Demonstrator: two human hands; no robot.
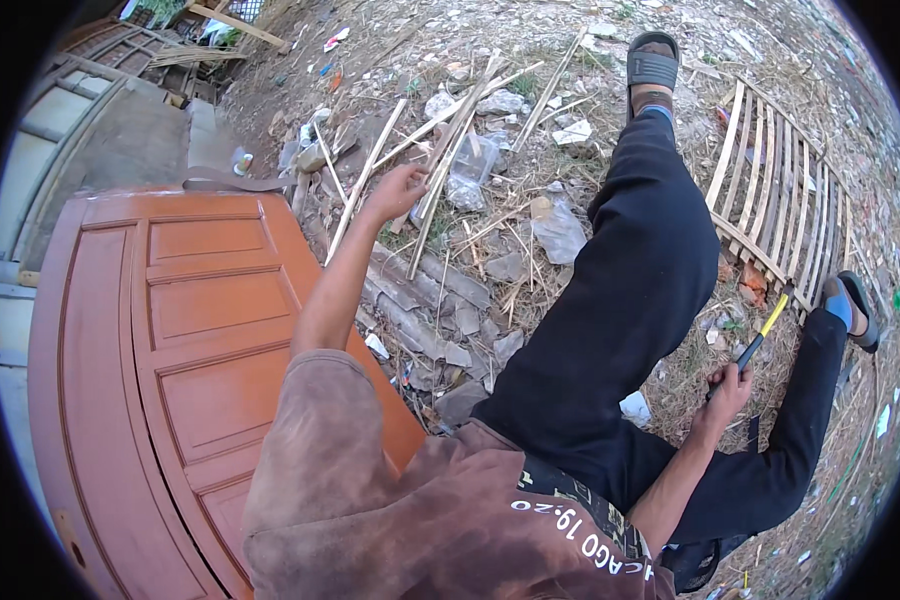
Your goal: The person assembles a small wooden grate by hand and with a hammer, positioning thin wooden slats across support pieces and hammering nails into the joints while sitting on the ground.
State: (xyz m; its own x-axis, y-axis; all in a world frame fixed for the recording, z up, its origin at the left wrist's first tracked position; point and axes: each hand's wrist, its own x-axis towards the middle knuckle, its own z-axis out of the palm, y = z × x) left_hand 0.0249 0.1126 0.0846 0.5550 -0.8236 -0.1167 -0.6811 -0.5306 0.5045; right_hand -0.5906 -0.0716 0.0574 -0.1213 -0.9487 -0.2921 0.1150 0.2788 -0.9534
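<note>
My left hand is stretched out over the rubble, its fingers loosely bent and apart. Its fingertips are right beside several thin wooden strips; whether they touch one I cannot make out. In my right hand is a hammer with a yellow shaft and a dark grip, held by the grip's lower end. The hammer's head end is by the near edge of a slatted wooden panel, made of pale strips fixed across battens, lying on the ground to the right.
Brown panelled doors lie at my left. Broken tiles, plastic scraps and dry grass cover the ground ahead. My sandalled feet are by the panel. A long board and more strips lie far left.
</note>
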